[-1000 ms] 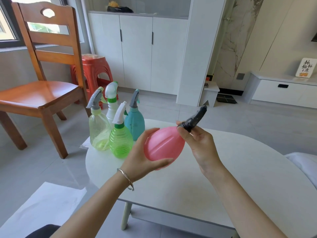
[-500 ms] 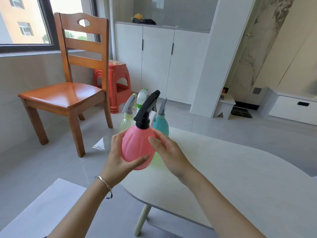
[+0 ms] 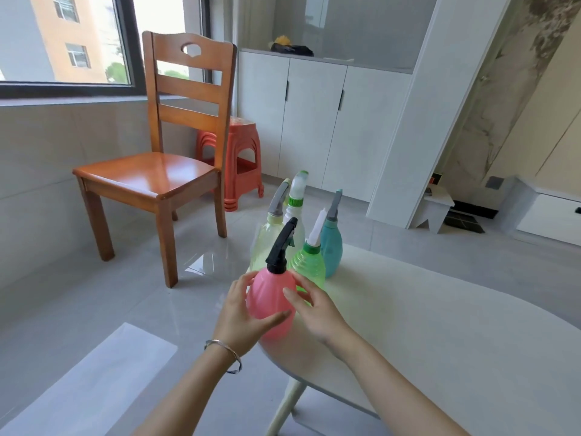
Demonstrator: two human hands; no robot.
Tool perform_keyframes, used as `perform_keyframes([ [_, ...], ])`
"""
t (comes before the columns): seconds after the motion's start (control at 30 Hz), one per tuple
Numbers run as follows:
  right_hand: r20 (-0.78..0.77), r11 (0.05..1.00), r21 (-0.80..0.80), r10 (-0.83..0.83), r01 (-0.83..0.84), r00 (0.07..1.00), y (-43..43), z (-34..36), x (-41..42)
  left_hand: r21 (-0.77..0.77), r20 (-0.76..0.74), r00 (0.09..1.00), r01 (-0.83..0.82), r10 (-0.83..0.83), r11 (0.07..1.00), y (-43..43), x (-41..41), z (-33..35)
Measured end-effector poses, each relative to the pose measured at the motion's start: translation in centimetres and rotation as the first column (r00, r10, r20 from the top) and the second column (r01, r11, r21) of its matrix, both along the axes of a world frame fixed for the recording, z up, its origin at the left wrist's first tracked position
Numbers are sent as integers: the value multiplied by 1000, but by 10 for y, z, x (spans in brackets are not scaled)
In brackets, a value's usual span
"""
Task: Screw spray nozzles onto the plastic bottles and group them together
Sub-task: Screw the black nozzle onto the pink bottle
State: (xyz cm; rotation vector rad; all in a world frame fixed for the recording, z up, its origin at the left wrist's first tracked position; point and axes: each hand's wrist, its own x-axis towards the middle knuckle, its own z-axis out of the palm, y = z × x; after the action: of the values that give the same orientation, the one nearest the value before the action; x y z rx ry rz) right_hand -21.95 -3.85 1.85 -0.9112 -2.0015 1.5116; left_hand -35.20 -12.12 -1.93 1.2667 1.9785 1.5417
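Room stock, left to right from the head view: window [image 3: 63,42], chair [image 3: 151,177], red stool [image 3: 243,158] behind it. Left hand [image 3: 239,313]: wraps the left flank of the pink bottle [image 3: 272,306], thumb laid across its front. Pink bottle: upright at the near left edge of the table [image 3: 440,341], black nozzle [image 3: 281,247] seated on its neck; I cannot tell whether the base is fully down. Right hand [image 3: 317,309]: cups the bottle's right side, thumb on the front, fingers curved round the shoulder. Just behind, close together and all capped: yellow bottle [image 3: 265,243], white bottle [image 3: 297,212], green bottle [image 3: 309,265], teal bottle [image 3: 331,247]; the green one stands nearest the pink. Cabinets [image 3: 314,121] at the back. Handling, by my estimate: the pink bottle looks empty, so light and a little top-heavy under its nozzle; thin smooth plastic, likely to give if squeezed and to slide on the tabletop. Best held at the wide belly or the neck below the collar, not by the trigger.
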Motion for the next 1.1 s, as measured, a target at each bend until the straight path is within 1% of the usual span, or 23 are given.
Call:
perform_keyframes([
  [0.2,-76,998,2,-60,60,995,4,-7,-2,37,9,998,-67,67,997,6,4,-5],
  [0.33,-117,979,46,-191,197,975,9,-9,1,40,21,997,-80,79,996,10,4,-7],
  [0.37,-119,976,56,-201,209,972,10,-10,2,38,20,997,-81,80,996,11,3,-7],
  [0.67,-103,982,0,-187,188,977,7,-12,7,11,-3,997,-74,74,997,13,5,-9],
  [0.9,-101,986,-13,-168,168,981,6,-11,10,-22,3,998,-60,60,998,10,9,-4],
  [1.03,-106,987,-10,-163,162,981,3,4,25,-28,52,998,-45,46,999,-1,8,5],
  [1.1,-129,985,15,-171,174,977,-1,27,38,12,23,997,-67,67,998,-10,8,13],
])
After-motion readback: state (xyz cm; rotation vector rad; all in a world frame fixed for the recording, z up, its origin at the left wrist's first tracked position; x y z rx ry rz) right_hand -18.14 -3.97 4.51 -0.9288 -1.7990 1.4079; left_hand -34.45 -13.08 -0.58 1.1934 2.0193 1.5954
